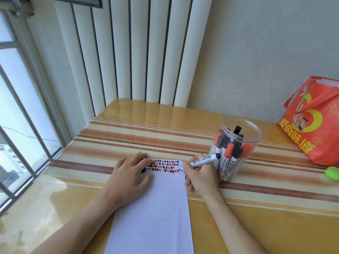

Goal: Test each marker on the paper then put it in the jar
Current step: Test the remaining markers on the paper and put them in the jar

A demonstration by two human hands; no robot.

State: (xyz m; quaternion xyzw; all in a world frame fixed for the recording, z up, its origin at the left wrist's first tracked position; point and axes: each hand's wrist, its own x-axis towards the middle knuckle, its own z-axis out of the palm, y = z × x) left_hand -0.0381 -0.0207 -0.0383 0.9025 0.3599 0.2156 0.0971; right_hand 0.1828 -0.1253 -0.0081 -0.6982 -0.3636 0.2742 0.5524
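Head view: the paper (156, 208) lies just beside the jar (236, 147). My left hand (128, 175) presses flat on it; my right hand (200, 178) grips the marker (203, 161), tip at its right edge.

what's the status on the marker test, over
Right hand grips white black-ended marker, tip at white paper. Left hand flat on paper. Clear plastic jar beside, nothing in the way.

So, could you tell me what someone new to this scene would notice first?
Probably the right hand at the paper's right edge, gripping a black marker with its tip at the rows of red and black test marks across the top of the white paper, while the left hand rests flat on it. Next, the clear jar of markers just right of that hand, and the bright red bag at the table's far right.
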